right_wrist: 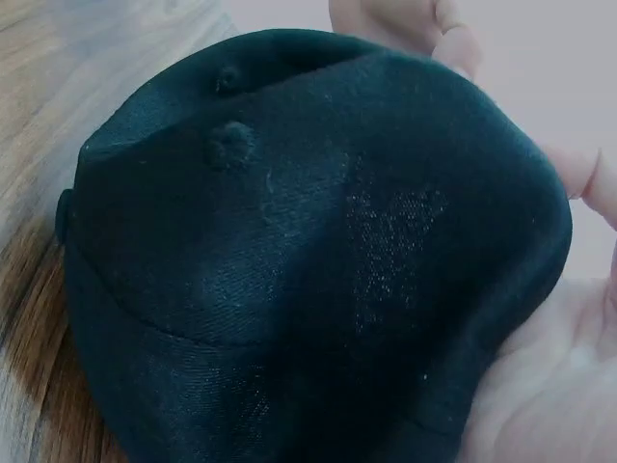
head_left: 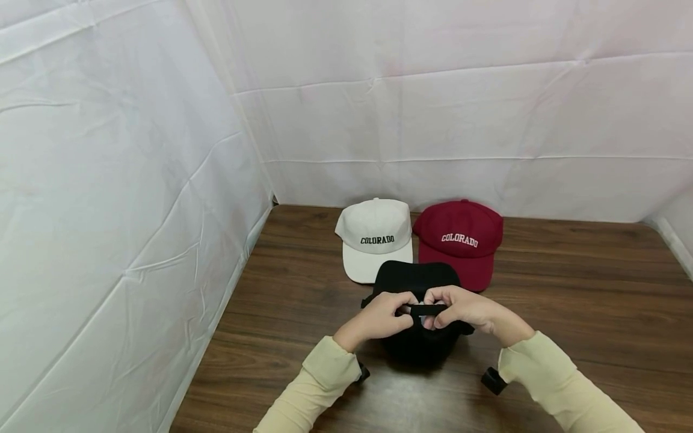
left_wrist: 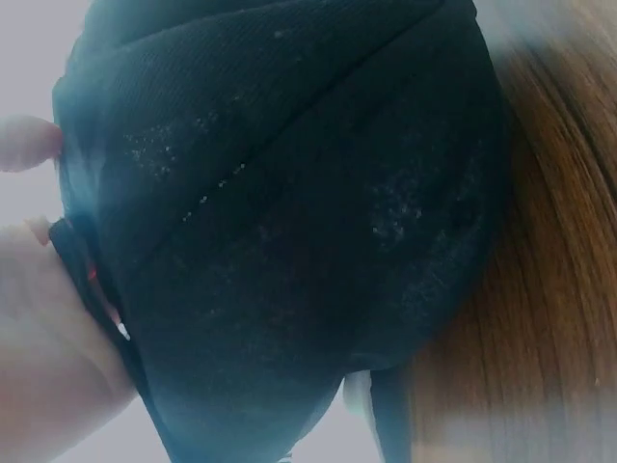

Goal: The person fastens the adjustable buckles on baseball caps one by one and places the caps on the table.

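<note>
A black cap [head_left: 417, 276] is between my two hands above the near middle of the table, its brim toward the far side. My left hand [head_left: 381, 316] pinches one end of the cap's narrow back strap [head_left: 428, 310]. The strap's other end is between the thumb and fingers of my right hand [head_left: 467, 308]. Dark cloth of the crown [left_wrist: 289, 222] fills most of the left wrist view, fingers at its left edge. In the right wrist view the crown [right_wrist: 289, 251] shows stitched eyelets, with fingers along its right side.
Behind the black cap, a white cap [head_left: 377, 240] and a dark red cap [head_left: 460, 243] lie side by side, both lettered COLORADO. They rest on a brown wood-grain table [head_left: 574, 288]. White cloth walls [head_left: 460, 120] stand at the back and left.
</note>
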{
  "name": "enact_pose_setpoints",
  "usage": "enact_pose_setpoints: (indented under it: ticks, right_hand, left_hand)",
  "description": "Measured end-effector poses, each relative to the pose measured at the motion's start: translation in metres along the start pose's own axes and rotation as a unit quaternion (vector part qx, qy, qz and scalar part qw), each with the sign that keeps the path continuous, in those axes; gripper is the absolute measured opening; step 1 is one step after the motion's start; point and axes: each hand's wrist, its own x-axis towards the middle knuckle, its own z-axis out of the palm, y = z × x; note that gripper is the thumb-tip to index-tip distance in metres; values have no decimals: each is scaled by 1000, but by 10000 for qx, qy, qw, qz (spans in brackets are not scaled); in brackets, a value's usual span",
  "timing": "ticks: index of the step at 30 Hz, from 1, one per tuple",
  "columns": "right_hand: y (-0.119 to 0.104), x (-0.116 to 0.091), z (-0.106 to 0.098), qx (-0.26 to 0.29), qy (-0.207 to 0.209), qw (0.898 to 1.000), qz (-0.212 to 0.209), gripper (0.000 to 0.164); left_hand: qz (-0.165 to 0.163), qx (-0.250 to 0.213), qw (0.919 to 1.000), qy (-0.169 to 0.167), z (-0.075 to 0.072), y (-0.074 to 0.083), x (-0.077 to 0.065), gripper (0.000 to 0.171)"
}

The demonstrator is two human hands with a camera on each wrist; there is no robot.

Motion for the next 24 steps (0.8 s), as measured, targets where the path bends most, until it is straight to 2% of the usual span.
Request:
enact_pose_setpoints:
  ticks: [5,7,9,13,17,20,24]
  right_hand:
    - [-2,2,0,132,-658,9971,-359,14]
    - [-3,3,0,119,-775,9959,-457,14]
    - [-4,4,0,87,-712,9962,-502,14]
    - [-3,5,0,-52,-224,9985,-497,17]
    - [-3,4,0,-526,501,9960,-512,14]
    - [-3,2,0,-1037,1078,9869,-611,7]
    - [-3,-2,-1,-1474,1600,9719,-900,14]
  left_hand:
    - [-12,-785,9959,-449,-2,0,2,11]
    - [-116,-1012,9928,-627,-3,0,2,10]
    - [-199,-1195,9896,-771,-4,0,3,11]
    - [-255,-1654,9820,-879,-4,-1,3,15]
    - [-212,-2502,9636,-914,-3,-6,4,26]
    - [-203,-2989,9502,-857,-3,-10,5,31]
    - [-273,-3450,9356,-700,-3,-14,4,34]
